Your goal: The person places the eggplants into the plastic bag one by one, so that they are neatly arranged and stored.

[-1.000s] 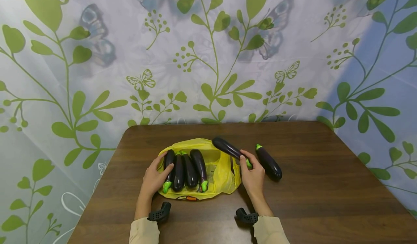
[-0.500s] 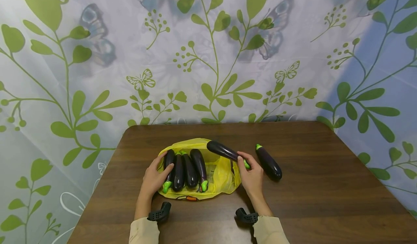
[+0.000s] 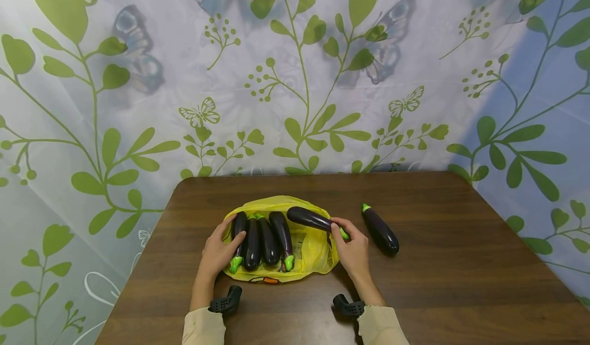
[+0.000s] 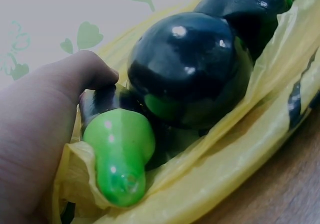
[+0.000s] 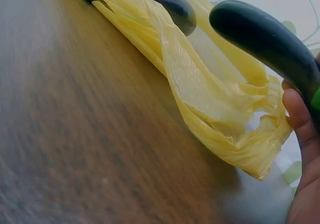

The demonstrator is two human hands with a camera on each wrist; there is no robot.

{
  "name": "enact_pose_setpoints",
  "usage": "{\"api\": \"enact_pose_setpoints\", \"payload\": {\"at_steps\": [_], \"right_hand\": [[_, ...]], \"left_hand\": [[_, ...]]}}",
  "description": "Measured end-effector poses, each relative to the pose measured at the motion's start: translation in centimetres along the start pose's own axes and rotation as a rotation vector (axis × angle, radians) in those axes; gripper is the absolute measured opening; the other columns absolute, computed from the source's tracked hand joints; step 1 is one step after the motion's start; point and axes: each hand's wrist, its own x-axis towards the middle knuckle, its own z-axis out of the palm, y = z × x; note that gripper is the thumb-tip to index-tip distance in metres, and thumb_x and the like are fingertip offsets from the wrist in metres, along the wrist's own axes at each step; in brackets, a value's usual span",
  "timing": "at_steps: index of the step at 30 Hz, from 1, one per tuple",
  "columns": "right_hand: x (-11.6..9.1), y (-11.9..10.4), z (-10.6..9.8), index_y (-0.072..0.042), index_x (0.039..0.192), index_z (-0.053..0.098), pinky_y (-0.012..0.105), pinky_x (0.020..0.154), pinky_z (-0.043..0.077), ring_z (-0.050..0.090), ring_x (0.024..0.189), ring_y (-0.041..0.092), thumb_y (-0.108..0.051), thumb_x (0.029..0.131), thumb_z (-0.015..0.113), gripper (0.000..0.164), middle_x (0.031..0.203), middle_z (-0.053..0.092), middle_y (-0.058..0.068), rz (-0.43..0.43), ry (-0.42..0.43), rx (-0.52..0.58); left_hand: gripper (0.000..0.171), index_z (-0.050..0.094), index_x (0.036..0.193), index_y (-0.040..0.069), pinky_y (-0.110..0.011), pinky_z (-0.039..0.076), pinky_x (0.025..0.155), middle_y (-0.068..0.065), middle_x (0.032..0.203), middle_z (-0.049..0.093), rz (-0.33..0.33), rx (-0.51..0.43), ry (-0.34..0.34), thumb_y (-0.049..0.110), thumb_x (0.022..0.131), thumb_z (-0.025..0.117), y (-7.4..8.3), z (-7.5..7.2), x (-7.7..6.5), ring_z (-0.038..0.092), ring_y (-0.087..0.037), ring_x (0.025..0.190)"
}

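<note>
A yellow plastic bag lies on its side on the table, its mouth spread wide. Several dark purple eggplants with green stems rest inside it, side by side. At the bag's left end my left hand grips the leftmost eggplant, the thumb lying over it near the stem. My right hand holds another eggplant by its stem end, its rounded end pointing left over the bag's right part. In the right wrist view that held eggplant hangs above the bag's yellow film.
One more eggplant lies on the brown wooden table, right of my right hand. Behind the table's far edge hangs a cloth printed with leaves and butterflies. An orange piece shows at the bag's near edge.
My right hand has moved slightly left and nearer me, carrying its eggplant further over the bag's opening and lower. The left hand has stayed in place.
</note>
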Motion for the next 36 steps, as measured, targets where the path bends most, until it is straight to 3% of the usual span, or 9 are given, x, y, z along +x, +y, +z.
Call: {"api": "enact_pose_setpoints", "payload": {"at_steps": [15, 26, 36], "right_hand": [[0.01, 0.12, 0.07, -0.015, 0.108, 0.080, 0.019, 0.068, 0.055, 0.068, 0.073, 0.011, -0.021, 0.100, 0.070, 0.014, 0.095, 0.077, 0.002, -0.001, -0.041, -0.069], [0.01, 0.25, 0.16, -0.020, 0.111, 0.079, 0.022, 0.083, 0.056, 0.072, 0.099, 0.016, -0.026, 0.098, 0.074, 0.015, 0.110, 0.078, 0.000, -0.009, -0.082, -0.126], [-0.10, 0.21, 0.25, -0.019, 0.115, 0.078, 0.027, 0.082, 0.057, 0.072, 0.102, 0.020, -0.022, 0.094, 0.079, 0.022, 0.115, 0.077, 0.002, -0.017, -0.142, -0.120]], "left_hand": [[0.066, 0.042, 0.158, 0.027, -0.077, 0.027, 0.112, -0.018, 0.164, 0.038, -0.006, 0.000, -0.001, 0.047, 0.100, 0.065, 0.16, -0.05, -0.04, 0.036, -0.047, 0.148], [0.067, 0.041, 0.159, 0.028, -0.076, 0.027, 0.114, -0.017, 0.164, 0.037, -0.013, -0.002, -0.009, 0.051, 0.100, 0.064, 0.07, -0.04, -0.04, 0.036, -0.046, 0.149], [0.067, 0.040, 0.159, 0.029, -0.077, 0.025, 0.114, -0.017, 0.164, 0.036, -0.017, -0.011, -0.017, 0.050, 0.100, 0.064, 0.07, -0.01, -0.03, 0.034, -0.047, 0.149]]}}
